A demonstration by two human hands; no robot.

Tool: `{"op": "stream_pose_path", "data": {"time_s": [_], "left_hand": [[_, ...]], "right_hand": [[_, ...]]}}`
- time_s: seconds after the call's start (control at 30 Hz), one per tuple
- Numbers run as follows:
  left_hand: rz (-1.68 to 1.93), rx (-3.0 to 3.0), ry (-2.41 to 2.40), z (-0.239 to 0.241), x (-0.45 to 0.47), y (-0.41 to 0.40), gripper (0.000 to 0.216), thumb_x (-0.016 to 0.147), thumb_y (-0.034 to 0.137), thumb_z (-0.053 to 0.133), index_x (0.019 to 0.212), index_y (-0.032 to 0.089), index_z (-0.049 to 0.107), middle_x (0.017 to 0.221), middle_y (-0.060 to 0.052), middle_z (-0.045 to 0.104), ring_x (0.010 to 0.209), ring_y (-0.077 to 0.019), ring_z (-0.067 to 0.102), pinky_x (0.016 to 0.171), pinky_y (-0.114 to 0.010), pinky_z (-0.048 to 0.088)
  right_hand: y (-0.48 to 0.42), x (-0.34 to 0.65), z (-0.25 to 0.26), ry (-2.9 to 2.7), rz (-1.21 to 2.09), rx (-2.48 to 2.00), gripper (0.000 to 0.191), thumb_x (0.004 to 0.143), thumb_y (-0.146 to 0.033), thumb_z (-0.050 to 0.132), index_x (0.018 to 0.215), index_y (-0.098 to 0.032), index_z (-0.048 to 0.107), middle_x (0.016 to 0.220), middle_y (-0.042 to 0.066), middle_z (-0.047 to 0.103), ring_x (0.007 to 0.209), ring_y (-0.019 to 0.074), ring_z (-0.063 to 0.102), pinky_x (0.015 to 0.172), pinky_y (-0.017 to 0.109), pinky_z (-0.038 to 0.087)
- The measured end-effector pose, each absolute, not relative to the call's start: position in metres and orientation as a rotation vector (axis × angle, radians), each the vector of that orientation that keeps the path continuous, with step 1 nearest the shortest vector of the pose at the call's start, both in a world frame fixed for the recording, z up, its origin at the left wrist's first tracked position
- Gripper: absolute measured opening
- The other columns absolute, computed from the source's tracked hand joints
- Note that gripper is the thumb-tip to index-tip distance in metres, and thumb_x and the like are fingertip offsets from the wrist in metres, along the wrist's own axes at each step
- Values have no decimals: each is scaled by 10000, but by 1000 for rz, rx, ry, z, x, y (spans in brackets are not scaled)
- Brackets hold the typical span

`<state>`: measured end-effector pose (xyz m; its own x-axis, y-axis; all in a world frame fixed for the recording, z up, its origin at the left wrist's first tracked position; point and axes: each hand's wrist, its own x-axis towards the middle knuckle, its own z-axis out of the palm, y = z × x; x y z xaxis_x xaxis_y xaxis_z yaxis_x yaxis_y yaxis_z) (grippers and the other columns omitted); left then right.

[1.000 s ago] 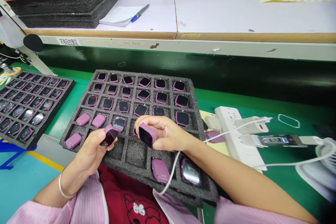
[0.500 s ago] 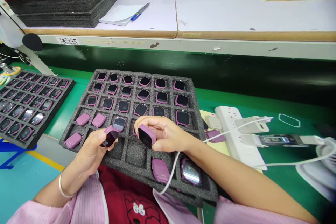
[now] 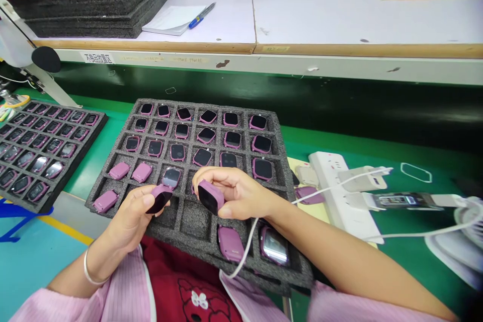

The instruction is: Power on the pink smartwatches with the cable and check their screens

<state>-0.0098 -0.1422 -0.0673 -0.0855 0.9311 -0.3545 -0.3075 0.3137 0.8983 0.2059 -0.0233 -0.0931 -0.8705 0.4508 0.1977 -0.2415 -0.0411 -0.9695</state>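
My left hand (image 3: pixel 138 214) grips a purple smartwatch body (image 3: pixel 160 198) by its edges, its dark screen tilted up toward me. Pinched in my right hand (image 3: pixel 241 193) is another purple watch body (image 3: pixel 211 197), dark screen facing left. Both hands hover over the lower half of a grey foam tray (image 3: pixel 194 224). Strapless purple watches fill many of its pockets, mostly screen up. A few lie back up, such as the purple watch (image 3: pixel 231 244) at the front. A white cable (image 3: pixel 247 249) runs beneath my right forearm; where its end goes is hidden.
Another foam tray of watches (image 3: pixel 45 148) lies to the left. A white power strip (image 3: pixel 339 201) with plugged-in chargers stands right, beside a purple watch (image 3: pixel 310 195) on yellow paper. A shelf (image 3: pixel 324 15) crosses behind, bearing stacked foam (image 3: pixel 90 15), a notepad (image 3: pixel 169 20) and a pen (image 3: pixel 202 15).
The watch in my left hand has turned slightly, and the marks seen on its screen no longer show. My right hand has barely moved.
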Motion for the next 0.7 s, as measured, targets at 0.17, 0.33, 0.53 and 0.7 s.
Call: {"op": "stream_pose_path", "data": {"time_s": [0.17,0.33,0.53,0.7], "left_hand": [[1167,778,1254,-68,-13,-146,528,626,658,800,733,147,717,673,-31,588,634,-148,455,595,-266,368],[1114,1506,1591,-67,-20,-156,265,732,406,781,753,178,647,735,-24,605,691,-172,514,637,-288,384],[895,2352,1869,-77,-20,-170,143,795,226,721,841,172,598,735,-29,601,714,-190,496,658,-309,403],[594,2508,2017,-88,-15,-172,135,813,263,682,752,178,596,708,-47,564,720,-235,499,649,-359,428]], "right_hand": [[-24,204,-94,-1837,1864,-202,498,778,-601,785,953,-162,627,962,58,591,866,164,570,853,350,485],[-30,204,-87,-2183,1460,-107,262,787,-283,775,961,-181,607,978,66,637,899,180,595,851,330,490],[-47,204,-70,-2758,796,-18,171,843,-103,621,1006,-153,627,979,89,673,932,221,585,908,371,455],[-52,199,-60,-3029,329,23,33,923,-153,601,908,-157,630,913,57,635,855,216,572,834,372,403]]}}
